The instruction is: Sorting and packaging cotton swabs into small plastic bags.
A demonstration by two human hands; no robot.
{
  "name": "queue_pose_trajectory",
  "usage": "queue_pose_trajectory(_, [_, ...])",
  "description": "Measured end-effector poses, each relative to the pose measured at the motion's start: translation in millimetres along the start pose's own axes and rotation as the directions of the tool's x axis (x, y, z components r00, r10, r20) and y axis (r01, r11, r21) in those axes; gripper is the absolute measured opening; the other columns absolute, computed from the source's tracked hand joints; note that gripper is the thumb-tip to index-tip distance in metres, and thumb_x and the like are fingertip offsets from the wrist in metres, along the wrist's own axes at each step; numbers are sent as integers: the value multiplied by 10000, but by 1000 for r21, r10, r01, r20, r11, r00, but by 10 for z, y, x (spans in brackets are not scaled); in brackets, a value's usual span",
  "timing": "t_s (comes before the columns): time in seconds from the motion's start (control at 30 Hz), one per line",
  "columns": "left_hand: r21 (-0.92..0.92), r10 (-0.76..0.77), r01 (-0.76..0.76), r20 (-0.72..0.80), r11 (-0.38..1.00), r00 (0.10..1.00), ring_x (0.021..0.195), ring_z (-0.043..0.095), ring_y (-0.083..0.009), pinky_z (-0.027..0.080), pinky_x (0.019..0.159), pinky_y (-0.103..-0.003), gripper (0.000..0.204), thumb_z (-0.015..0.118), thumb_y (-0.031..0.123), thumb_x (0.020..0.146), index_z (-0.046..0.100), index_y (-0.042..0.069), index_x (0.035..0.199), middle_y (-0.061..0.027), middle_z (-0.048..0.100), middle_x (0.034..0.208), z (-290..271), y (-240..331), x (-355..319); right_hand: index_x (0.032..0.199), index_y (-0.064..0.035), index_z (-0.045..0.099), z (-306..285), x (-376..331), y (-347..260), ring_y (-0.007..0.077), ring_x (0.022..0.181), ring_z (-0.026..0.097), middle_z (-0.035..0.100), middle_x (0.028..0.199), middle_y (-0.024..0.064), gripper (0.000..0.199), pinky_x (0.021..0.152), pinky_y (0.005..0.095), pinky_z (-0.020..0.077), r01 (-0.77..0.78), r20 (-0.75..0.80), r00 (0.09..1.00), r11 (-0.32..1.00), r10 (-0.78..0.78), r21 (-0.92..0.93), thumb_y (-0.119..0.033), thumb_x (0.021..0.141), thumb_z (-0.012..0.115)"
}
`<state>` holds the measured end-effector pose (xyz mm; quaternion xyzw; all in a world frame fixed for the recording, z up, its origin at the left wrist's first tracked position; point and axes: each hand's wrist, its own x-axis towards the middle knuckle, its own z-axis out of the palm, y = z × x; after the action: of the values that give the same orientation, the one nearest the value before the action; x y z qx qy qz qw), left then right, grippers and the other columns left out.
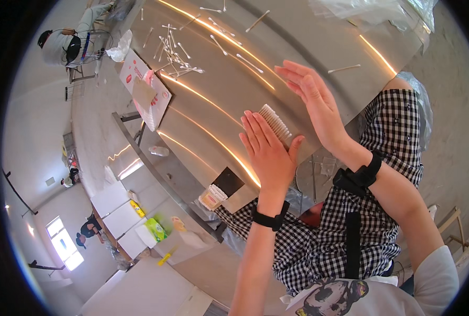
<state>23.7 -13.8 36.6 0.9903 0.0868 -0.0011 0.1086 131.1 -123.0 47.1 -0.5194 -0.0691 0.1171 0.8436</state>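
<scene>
My left hand (267, 150) and my right hand (313, 100) are held flat, palms facing each other, above a shiny steel table (234, 95). A neat row of white cotton swabs (275, 124) lies on the table between the two palms, touching or nearly touching my left fingers. Both hands have straight fingers and grip nothing. A black band is on each wrist. Many loose cotton swabs (177, 55) lie scattered farther up the table.
A white and red box (146, 89) lies at the table's left edge. A small pack of swabs (213, 196) sits at the near edge. Clear plastic bags (371, 10) lie at the far right. A seated person (66, 45) is far left.
</scene>
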Motion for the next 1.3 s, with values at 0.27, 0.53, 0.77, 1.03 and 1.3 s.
queue_pose_trajectory(0.27, [-460,-213,94,-214,883,953,1474,283,-352,153,1213,-489,698,559,210,993,203,-16,1548,-203,341,1565,-114,-201,-123,1389,-23,482,37,-11,4,150,1281,479,581,1356,96,496,1097,306,331,-42,35,998,998,44,-40,-401,1079,401])
queue_pose_trajectory(0.53, [-461,-357,196,-293,866,887,1092,544,-270,394,1013,-389,171,673,112,919,627,15,1052,-102,603,1090,-292,-313,-180,1309,-6,547,-41,90,-32,171,1265,526,616,1293,105,479,1064,322,385,-42,-80,996,999,43,12,-401,1076,410])
queue_pose_trajectory(0.77, [-375,-244,153,-208,914,947,972,534,-262,401,921,-393,80,716,126,872,663,72,897,-50,561,952,-297,-256,3,1284,-9,563,-108,112,-18,180,1254,542,621,1282,118,463,1052,334,403,-56,-110,992,998,59,25,-393,1077,410])
queue_pose_trajectory(1.03, [-256,-185,153,-107,954,977,949,534,-261,396,911,-395,70,711,120,857,660,72,864,-49,551,893,-352,-288,138,1278,-11,563,-73,108,-34,176,1247,544,624,1276,107,458,1033,328,411,-83,-106,991,996,86,26,-395,1076,414])
queue_pose_trajectory(1.3, [-246,-181,185,38,951,983,951,531,-276,388,917,-408,77,685,116,874,632,62,889,-67,548,914,-454,-310,211,1281,-15,549,-54,90,1,142,1200,552,629,1224,65,437,1007,293,420,-90,-71,993,995,94,51,-382,1075,431])
